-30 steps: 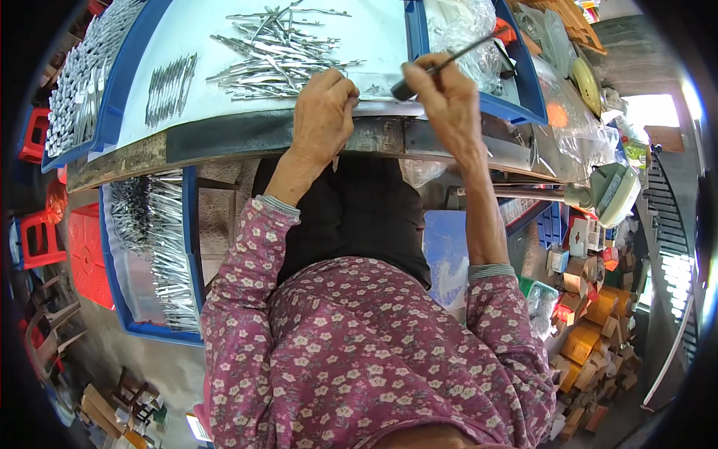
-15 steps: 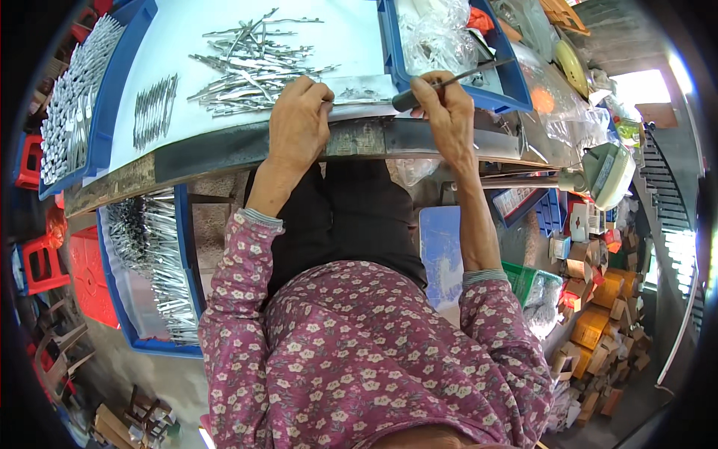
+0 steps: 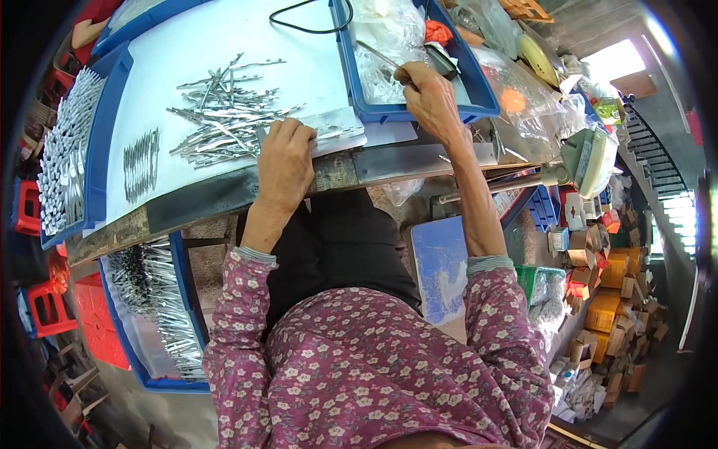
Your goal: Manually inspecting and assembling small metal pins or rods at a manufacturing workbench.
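The left hand [image 3: 285, 161] rests curled on metal pins [image 3: 224, 123] on the white table [image 3: 224, 45]. The right hand [image 3: 428, 96] pinches a thin rod [image 3: 378, 54] over the blue bin [image 3: 479, 93]; boxes [image 3: 613, 284] crowd the right floor.

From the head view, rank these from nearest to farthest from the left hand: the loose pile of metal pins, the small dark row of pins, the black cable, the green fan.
1. Loose pile of metal pins: touching the fingers of the left hand.
2. Small dark row of pins: on the white sheet, to the hand's left.
3. Black cable: at the bench's far edge.
4. Green fan: far right, beyond the right hand.
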